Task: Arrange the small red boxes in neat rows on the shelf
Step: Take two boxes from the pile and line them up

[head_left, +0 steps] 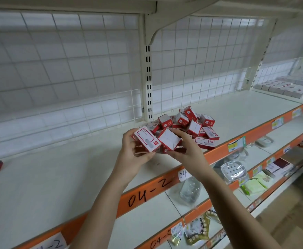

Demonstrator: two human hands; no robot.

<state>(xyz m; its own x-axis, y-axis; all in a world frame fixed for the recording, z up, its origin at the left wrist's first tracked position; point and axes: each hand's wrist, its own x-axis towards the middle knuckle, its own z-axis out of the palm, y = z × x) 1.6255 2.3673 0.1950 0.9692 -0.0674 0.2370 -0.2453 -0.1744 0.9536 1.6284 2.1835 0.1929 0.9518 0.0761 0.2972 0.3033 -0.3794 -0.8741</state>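
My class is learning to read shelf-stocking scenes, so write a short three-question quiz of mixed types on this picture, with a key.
1. True or false: the small red boxes are already lined up in neat rows behind the hands.
2. Which hand holds a box with its printed label facing the camera? A) left B) right
3. Fill in: the handwritten code on the orange shelf edge reads ____.

Key
1. False: they lie in a loose pile of red boxes on the white shelf.
2. A: the left hand holds the labelled box; the right hand holds a plain-faced box.
3. 04-2, on the orange shelf edge.
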